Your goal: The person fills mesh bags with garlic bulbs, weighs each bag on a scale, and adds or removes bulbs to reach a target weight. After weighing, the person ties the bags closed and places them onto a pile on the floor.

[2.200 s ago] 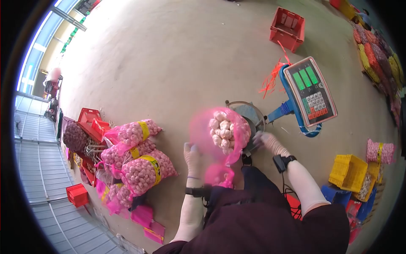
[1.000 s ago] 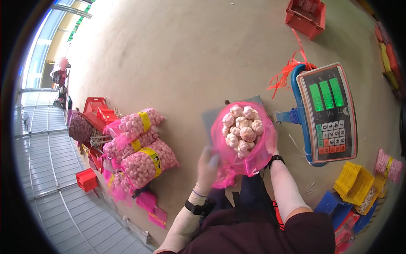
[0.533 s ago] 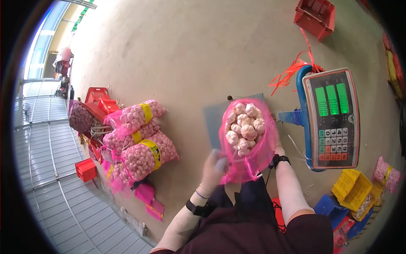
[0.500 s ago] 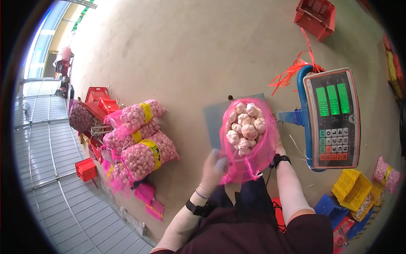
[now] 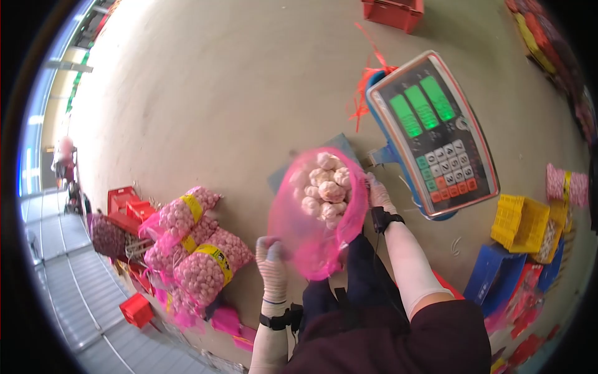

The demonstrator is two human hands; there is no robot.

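Left hand (image 5: 272, 260) curled in a closed grip, right hand (image 5: 377, 194) extended, fingers hidden

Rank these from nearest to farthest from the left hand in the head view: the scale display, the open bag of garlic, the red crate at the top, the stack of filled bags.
1. Open bag of garlic: touching the left hand, on its right.
2. Stack of filled bags: on the floor to its left.
3. Scale display: upper right, beyond the bag.
4. Red crate: top edge, farthest.

One scale (image 5: 433, 134), one open bag (image 5: 317, 212), perhaps four sacks (image 5: 212, 265).
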